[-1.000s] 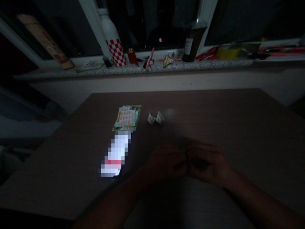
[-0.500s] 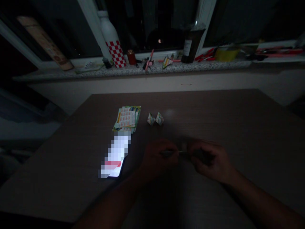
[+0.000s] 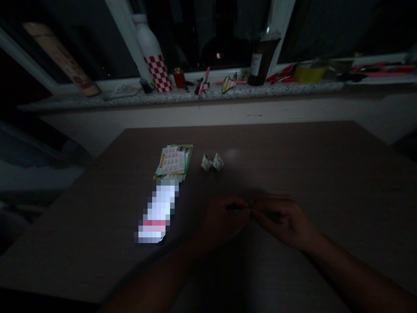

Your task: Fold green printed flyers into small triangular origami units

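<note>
Dim room, dark table (image 3: 325, 165). Left hand (image 3: 224, 219) and right hand (image 3: 283, 219) meeting at fingertips, each grip pinching small dark piece (image 3: 250, 211) just above table. Folded paper shapes (image 3: 212, 162) lying beyond grip. Judged: fine fingertip shaping in hand, next move calling for steady two-sided pinch.

No text legible, too dark, blurred

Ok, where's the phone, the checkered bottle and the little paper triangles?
phone (image 3: 158, 213): head view, lit screen.
checkered bottle (image 3: 159, 73): head view, red-checked base.
paper triangles (image 3: 218, 162): head view, right one's face.
</note>
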A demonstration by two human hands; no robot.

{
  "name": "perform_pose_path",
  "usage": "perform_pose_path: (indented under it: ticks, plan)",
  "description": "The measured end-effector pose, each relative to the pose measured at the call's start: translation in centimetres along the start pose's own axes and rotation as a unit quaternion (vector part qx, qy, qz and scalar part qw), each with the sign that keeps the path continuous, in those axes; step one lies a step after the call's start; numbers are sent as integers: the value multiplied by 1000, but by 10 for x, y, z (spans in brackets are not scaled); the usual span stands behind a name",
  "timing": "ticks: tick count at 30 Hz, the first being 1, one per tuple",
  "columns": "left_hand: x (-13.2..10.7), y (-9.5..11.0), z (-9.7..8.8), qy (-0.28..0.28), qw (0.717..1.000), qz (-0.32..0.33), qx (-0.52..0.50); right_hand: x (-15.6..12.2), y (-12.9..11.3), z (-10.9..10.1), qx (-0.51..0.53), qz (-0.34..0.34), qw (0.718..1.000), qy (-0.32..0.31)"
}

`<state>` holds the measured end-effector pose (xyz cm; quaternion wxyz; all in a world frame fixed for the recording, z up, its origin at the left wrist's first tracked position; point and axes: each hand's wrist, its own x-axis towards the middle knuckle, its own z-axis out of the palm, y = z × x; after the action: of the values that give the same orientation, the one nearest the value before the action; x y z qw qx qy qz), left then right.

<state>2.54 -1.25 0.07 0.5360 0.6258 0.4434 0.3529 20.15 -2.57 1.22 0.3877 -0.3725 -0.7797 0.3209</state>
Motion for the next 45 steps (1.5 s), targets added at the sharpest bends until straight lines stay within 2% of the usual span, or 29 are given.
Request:
perform_pose_path:
  ticks: [3, 6, 8, 11, 15, 18, 24, 27, 30, 32, 39, 45]
  plan:
    - [2, -1, -1, -1, 999, -28, -16, -1, 5, 1, 22, 34, 999, 19]
    - [3, -4, -5, 15, 998, -35, -55, -4, 12, 0, 69, 113, 988, 81]
    - [3, -5, -9, 38, 997, -6, -60, -6, 17, -2, 108, 180, 968, 137]
    - [1, -4, -14, 69, 996, 49, 1, -6, 22, -5, 167, 242, 936, 194]
    - [-3, -1, -16, 111, 984, 81, 112, -4, 27, -7, 214, 256, 914, 230]
    - [-4, -2, -15, 114, 976, 88, 161, -3, 30, -6, 229, 250, 910, 239]
    - [0, -8, -16, 116, 950, 145, 250, -4, 33, -3, 188, 258, 929, 188]
    - [2, -7, -18, 129, 943, 168, 257, -4, 32, -3, 106, 260, 948, 152]
    - [3, -6, -21, 142, 939, 175, 259, -5, 30, -7, -10, 204, 974, 102]
    - [3, -6, -23, 143, 939, 166, 267, -4, 28, -10, -71, 168, 981, 66]
    - [5, -6, -25, 131, 935, 146, 294, 0, 21, -14, -175, 113, 978, -5]
    - [5, -7, -25, 126, 932, 151, 304, 0, 21, -14, -192, 124, 973, -21]
